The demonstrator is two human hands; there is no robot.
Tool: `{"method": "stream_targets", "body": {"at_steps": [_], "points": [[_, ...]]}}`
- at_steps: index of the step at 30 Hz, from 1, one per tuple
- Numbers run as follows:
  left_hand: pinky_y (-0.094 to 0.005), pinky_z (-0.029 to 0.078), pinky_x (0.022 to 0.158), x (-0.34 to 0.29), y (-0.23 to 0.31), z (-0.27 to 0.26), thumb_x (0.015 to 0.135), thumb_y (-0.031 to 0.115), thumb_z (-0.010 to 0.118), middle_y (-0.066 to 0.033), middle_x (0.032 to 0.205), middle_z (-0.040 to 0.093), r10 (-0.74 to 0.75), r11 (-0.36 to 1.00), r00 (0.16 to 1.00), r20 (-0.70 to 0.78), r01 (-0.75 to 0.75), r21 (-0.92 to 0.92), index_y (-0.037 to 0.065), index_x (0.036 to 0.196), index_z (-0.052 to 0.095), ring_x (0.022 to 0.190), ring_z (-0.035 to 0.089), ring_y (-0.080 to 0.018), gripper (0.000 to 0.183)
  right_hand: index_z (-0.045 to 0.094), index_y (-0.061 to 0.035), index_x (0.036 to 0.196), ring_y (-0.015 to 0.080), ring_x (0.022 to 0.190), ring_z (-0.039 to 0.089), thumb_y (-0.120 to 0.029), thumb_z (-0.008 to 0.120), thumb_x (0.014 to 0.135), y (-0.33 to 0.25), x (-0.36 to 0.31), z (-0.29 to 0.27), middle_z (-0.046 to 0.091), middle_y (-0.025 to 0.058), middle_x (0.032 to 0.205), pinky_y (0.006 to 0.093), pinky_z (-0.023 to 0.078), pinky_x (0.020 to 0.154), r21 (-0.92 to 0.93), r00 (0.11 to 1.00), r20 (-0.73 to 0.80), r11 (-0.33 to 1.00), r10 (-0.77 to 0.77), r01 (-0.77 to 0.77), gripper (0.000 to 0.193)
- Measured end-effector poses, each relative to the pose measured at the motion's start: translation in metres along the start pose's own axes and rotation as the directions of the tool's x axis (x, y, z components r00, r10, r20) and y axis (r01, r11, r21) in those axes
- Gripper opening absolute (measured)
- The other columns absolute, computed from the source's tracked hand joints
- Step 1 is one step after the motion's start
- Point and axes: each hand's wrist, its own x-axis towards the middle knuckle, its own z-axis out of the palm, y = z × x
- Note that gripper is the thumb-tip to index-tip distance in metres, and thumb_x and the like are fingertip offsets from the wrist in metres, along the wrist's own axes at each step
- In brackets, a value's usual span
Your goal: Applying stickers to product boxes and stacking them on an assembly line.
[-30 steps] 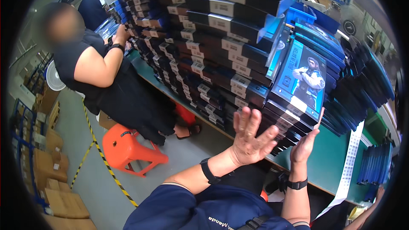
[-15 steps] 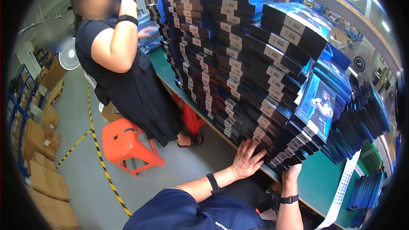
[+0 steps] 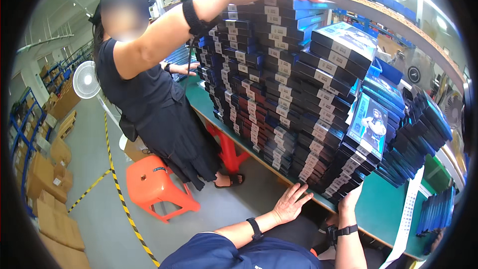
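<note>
Tall stacks of flat black boxes (image 3: 284, 89) with white labels stand along the table's edge. My left hand (image 3: 293, 204) is at that edge below the stacks, its fingers spread and nothing in it. My right hand (image 3: 350, 200) is up against the bottom of the nearest stack (image 3: 348, 169), at its right corner; its fingers are largely hidden by the boxes. A box with a figure in white on its blue cover (image 3: 371, 125) tops this stack. Just behind stands a taller pile, topped by a similar box (image 3: 348, 37).
A co-worker in dark clothes (image 3: 154, 89) stands at the left, one arm (image 3: 224, 5) reaching over the stack tops. An orange stool (image 3: 148, 179) stands on the floor. Fanned blue boxes (image 3: 416, 134) and a long white printed strip (image 3: 409, 209) lie on the green table (image 3: 381, 204) at right.
The co-worker has stretched one arm out over the stacks. My left hand has come slightly down off the boxes to the table edge. The view has shifted a little; my right hand stays by the stack.
</note>
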Motion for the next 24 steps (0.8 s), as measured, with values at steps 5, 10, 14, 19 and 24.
{"method": "stream_targets", "body": {"at_steps": [5,10,14,19,24], "points": [[-0.0483,0.038,0.115,0.000,0.001,-0.004,0.081,0.004,0.068,-0.0133,0.154,0.034,-0.021,1.000,0.999,0.049,0.022,-0.018,0.019,0.145,0.048,0.147,0.025,-0.0377,0.069,0.048,-0.0045,0.141,0.0186,0.115,0.058,-0.042,0.030,0.110,0.001,-0.001,0.001,0.059,0.0070,0.130,0.0350,0.046,0.101,0.101,1.000,0.018,0.995,0.016,-0.018,0.051],[-0.0476,0.036,0.117,-0.003,0.001,-0.002,0.081,0.005,0.067,-0.0128,0.154,0.034,-0.038,0.999,0.997,0.065,0.040,-0.028,0.022,0.147,0.046,0.148,0.023,-0.0379,0.071,0.050,-0.0085,0.137,0.0250,0.114,0.061,-0.044,0.027,0.109,0.008,-0.002,-0.011,0.062,0.0087,0.128,0.0407,0.049,0.099,0.061,1.000,-0.017,0.998,0.017,-0.016,0.051],[-0.0481,0.035,0.116,-0.006,0.001,0.009,0.079,0.005,0.068,-0.0131,0.155,0.032,-0.036,0.998,0.999,0.023,0.037,-0.042,0.021,0.148,0.044,0.147,0.022,-0.0387,0.074,0.049,-0.0077,0.136,0.0235,0.109,0.062,-0.028,0.041,0.106,0.022,-0.003,-0.019,0.062,0.0094,0.121,0.0392,0.052,0.094,-0.132,0.986,-0.050,0.979,-0.160,0.152,0.037],[-0.0506,0.036,0.114,-0.012,0.001,0.023,0.078,0.007,0.070,-0.0144,0.153,0.031,-0.050,0.998,0.999,-0.016,0.050,-0.025,0.021,0.148,0.042,0.143,0.024,-0.0420,0.077,0.048,-0.0084,0.134,0.0239,0.109,0.063,-0.023,0.045,0.104,0.036,-0.014,-0.047,0.061,0.0096,0.120,0.0392,0.053,0.092,-0.058,0.998,-0.062,0.998,0.008,-0.011,0.033],[-0.0531,0.027,0.115,-0.025,-0.005,0.035,0.077,0.011,0.072,-0.0191,0.149,0.031,-0.033,0.999,0.999,-0.018,0.033,-0.032,0.019,0.145,0.043,0.142,0.019,-0.0461,0.074,0.055,-0.0052,0.123,0.0241,0.102,0.065,-0.020,0.050,0.102,0.037,-0.024,-0.068,0.063,0.0084,0.111,0.0420,0.057,0.088,-0.050,0.991,0.078,0.993,0.111,-0.108,0.027]]}}
